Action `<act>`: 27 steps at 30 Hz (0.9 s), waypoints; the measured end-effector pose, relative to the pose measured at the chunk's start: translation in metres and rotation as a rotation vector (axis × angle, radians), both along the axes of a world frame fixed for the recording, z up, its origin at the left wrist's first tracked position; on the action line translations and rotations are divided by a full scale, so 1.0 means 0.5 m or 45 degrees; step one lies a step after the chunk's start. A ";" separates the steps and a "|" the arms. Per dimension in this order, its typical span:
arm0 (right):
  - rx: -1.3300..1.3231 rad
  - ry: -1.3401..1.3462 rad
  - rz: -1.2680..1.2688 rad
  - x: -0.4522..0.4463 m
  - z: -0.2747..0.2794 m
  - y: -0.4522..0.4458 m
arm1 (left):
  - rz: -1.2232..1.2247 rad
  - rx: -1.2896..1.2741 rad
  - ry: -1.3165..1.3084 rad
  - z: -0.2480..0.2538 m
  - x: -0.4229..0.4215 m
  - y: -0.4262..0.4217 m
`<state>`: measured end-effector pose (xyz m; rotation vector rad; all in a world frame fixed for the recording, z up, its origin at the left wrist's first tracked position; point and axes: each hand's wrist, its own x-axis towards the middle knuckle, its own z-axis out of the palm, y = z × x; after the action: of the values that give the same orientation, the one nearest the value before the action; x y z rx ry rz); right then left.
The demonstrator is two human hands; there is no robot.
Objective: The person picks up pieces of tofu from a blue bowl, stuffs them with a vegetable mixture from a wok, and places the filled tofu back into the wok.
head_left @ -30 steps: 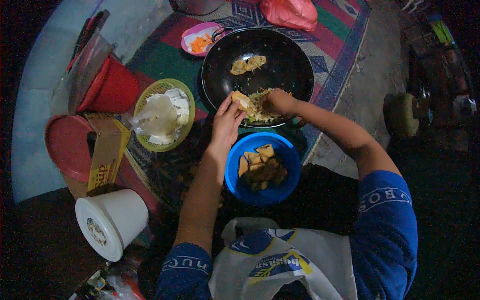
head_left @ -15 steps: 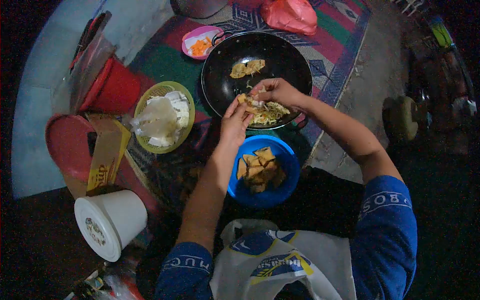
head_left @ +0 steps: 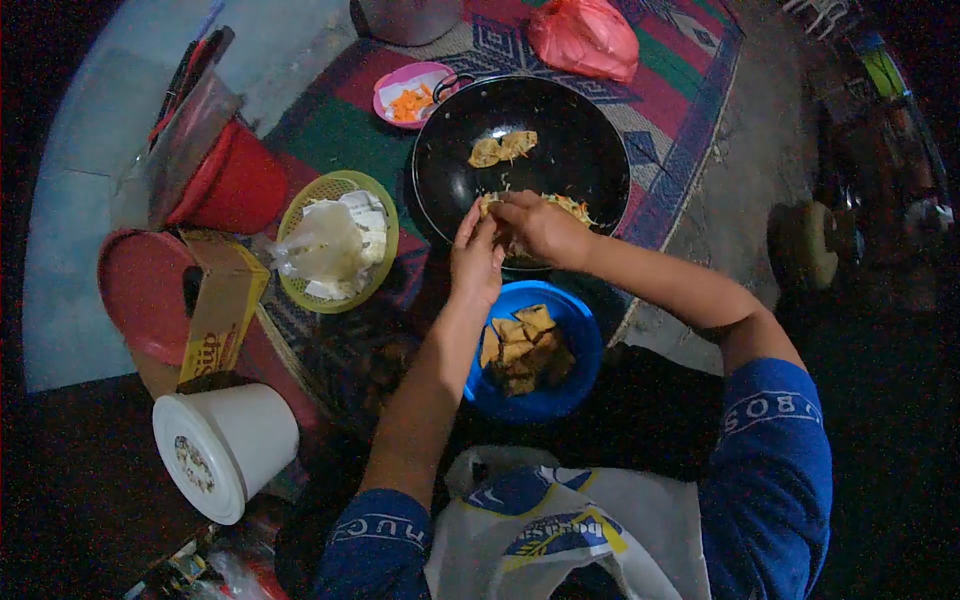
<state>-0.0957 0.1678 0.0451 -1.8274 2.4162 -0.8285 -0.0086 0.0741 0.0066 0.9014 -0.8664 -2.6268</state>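
My left hand is closed with its fingertips round a small piece of fried tofu, over the near edge of the black wok. My right hand is beside it, its fingers bunched together against that piece; what they pinch is hidden. Shredded vegetable filling lies in the wok, partly behind my right hand. Further back in the wok rest filled tofu pieces. Just below my hands, a blue bowl holds several brown fried tofu pieces.
Left of the wok stands a yellow-green basket with white paper and a clear plastic bag. A pink bowl with orange bits and a red plastic bag sit behind. A white bucket and red container are at left.
My right hand has come down and closed in against the tofu piece in my left hand, covering more of the filling. The whole view has shifted slightly.
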 end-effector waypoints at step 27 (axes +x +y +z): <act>-0.048 -0.768 -0.410 -0.030 -0.020 0.017 | 0.081 0.079 0.124 -0.008 -0.005 0.011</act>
<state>-0.1106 0.1765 0.0350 -0.9873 2.2992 -1.2312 -0.0112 0.0795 0.0028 0.7949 -0.7241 -2.6315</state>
